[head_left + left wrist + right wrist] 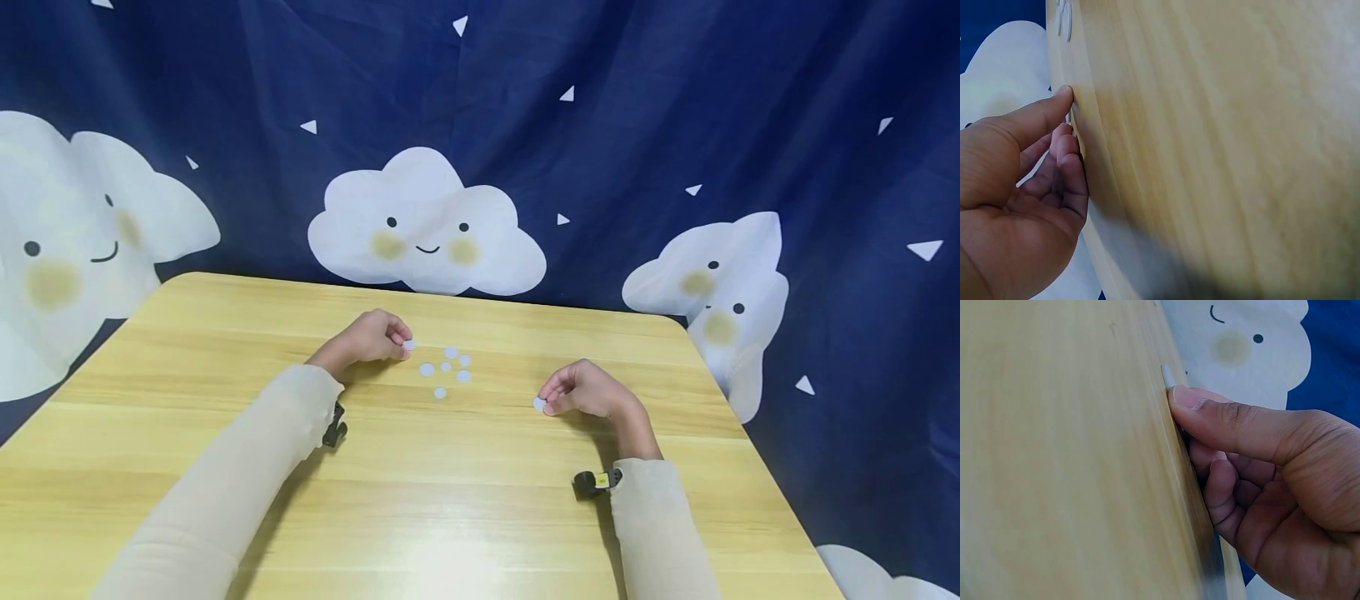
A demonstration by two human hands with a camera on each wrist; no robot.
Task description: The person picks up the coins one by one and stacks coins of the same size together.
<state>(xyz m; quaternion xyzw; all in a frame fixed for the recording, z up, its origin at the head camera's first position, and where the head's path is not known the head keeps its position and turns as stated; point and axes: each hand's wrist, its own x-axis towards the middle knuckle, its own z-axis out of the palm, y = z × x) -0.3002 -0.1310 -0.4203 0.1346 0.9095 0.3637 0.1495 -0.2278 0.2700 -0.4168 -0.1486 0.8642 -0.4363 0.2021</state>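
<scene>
Small flat white discs of differing sizes lie on the wooden table (450, 467). At its far left middle, my left hand (371, 336) pinches one white disc (408, 344) between thumb and fingers, close to the tabletop. Farther right, my right hand (592, 389) holds another white disc (539, 403) by its edge, thumb on the near side. Several loose discs (427, 369) form a small cluster between the hands, nearer the left one. In the right wrist view, a disc (1168, 376) pokes out past the thumb tip; in the left wrist view the held disc is mostly hidden.
A dark blue curtain (592, 150) with white clouds and small triangles hangs behind the table's far edge. Both forearms wear pale sleeves (225, 492). A small black camera (588, 484) sits at the right wrist, another black device (335, 427) at the left.
</scene>
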